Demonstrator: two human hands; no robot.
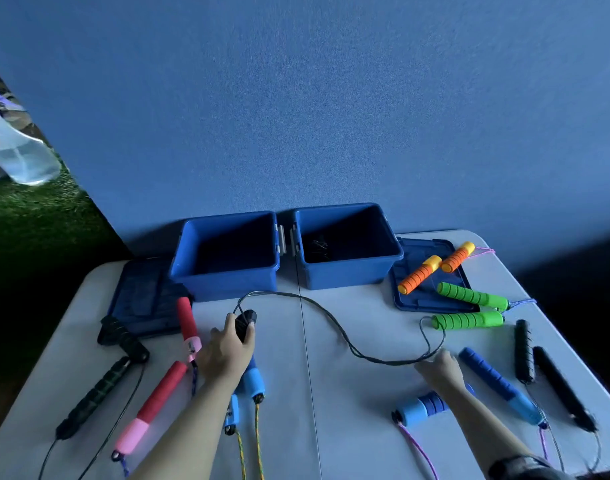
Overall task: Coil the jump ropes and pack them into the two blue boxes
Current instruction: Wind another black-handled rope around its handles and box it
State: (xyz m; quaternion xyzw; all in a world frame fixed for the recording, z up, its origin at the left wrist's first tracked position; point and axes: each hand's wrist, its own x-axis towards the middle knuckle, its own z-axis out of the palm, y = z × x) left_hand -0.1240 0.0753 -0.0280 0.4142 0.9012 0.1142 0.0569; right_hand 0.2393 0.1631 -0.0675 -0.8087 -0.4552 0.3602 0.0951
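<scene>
Two open blue boxes stand side by side at the table's far edge: the left box (227, 271) looks empty, the right box (348, 271) has something dark at its bottom. My left hand (227, 351) grips a black handle (245, 323) in front of the left box. Its thin black rope (331, 317) arcs across the table to my right hand (438, 370), which rests on the rope near the green handles (468, 320); whether it pinches the rope is unclear.
Box lids lie flat at the left (140, 299) and the right (417, 296). Orange handles (435, 268) rest on the right lid. Red-pink handles (161, 393), black handles (102, 393), blue handles (497, 386) and further black handles (539, 365) lie around, ropes trailing over the near edge.
</scene>
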